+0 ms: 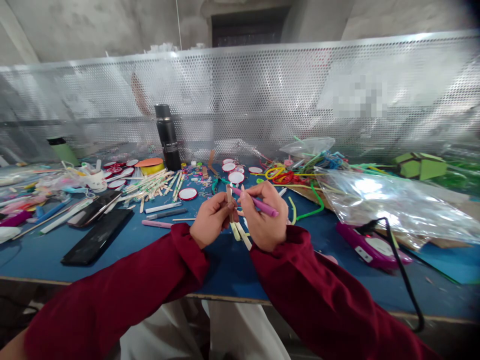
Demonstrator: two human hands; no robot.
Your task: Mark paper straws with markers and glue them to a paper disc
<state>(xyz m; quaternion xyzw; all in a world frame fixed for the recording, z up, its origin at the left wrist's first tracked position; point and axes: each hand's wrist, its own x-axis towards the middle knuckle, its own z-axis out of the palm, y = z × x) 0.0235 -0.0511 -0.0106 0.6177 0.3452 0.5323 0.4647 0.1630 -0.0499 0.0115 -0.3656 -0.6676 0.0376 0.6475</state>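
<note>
Gripping a small bundle of pale craft sticks at the centre of the frame, the left hand is curled shut around them so that their ends stick out above and below the fist, which keeps them steady and exposed to the other hand. The right hand is closed around a pink marker, held like a pen with its tip pointing left toward the upper ends of the sticks, apparently so it can mark them; both hands hover just above the blue desk, with dark red sleeves running back toward the bottom of the frame. To the lower left of the hands lie a black phone and a few loose pens, set aside flat. At the right, a purple glue gun rests on the desk with its black cord trailing over the front edge, next to a crumpled clear plastic bag. Farther back, a heap of plain wooden sticks and several red-rimmed round lids are spread within reach, with coloured pipe cleaners piled right of centre. A black flask stands upright against the perforated metal screen closing off the back of the desk.
</note>
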